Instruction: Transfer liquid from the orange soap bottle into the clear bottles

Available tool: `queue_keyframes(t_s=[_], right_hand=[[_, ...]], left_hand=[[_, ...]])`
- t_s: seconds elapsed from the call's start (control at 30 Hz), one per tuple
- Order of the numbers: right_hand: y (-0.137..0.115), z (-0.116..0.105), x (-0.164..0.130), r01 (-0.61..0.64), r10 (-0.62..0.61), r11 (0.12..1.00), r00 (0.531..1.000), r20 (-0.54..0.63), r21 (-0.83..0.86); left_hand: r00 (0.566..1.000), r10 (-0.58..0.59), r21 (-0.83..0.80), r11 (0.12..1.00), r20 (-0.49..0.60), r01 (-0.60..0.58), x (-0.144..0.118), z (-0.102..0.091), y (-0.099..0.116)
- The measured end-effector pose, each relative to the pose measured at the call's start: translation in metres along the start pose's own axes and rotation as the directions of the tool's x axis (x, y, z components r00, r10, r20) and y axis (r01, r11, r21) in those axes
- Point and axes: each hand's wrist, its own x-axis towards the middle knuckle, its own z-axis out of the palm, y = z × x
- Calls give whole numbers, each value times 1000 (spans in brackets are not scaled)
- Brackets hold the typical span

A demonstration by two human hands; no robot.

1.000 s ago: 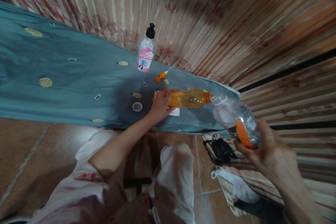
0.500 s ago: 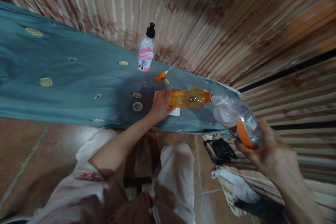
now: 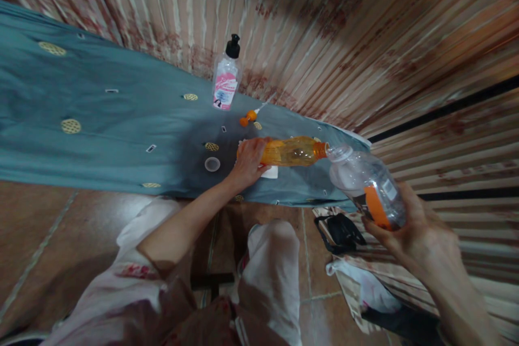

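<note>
My left hand [image 3: 248, 163] grips the base of an orange plastic bottle [image 3: 294, 152] that lies almost level over the blue cloth [image 3: 101, 119], its open neck pointing right. My right hand [image 3: 417, 232] holds a clear bottle with an orange label [image 3: 365, 184], tilted so its mouth meets the orange bottle's mouth. A white cap [image 3: 212, 164] rests on the cloth left of my left hand. A small orange nozzle cap [image 3: 248, 117] lies further back.
A pump bottle with a pink label [image 3: 226, 80] stands at the back of the cloth against a striped curtain [image 3: 324, 21]. My knees [image 3: 267, 259] are below. A black strap [image 3: 339, 231] and striped cloth [image 3: 405, 281] lie on the tiled floor at right.
Almost nothing differs. My right hand and the clear bottle have sunk very slightly; the two bottle mouths stay together.
</note>
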Motion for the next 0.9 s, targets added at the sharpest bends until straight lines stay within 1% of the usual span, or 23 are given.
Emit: queue_keyframes(t_s=[0.13, 0.33, 0.57, 0.9], right_hand=[[-1, 0, 0, 29, -29, 1000, 999, -16, 3], [0, 0, 1, 18, -18, 1000, 1000, -13, 3], [-1, 1, 2, 34, -33, 999, 999, -26, 20], [1, 0, 1, 45, -44, 999, 998, -44, 11]], left_hand=[[1000, -12, 0, 1000, 3, 12, 0, 0, 0], [1000, -4, -13, 1000, 8, 4, 0, 0, -1], [1000, 22, -15, 1000, -19, -22, 0, 2, -3], [1000, 8, 10, 1000, 6, -8, 0, 0, -1]])
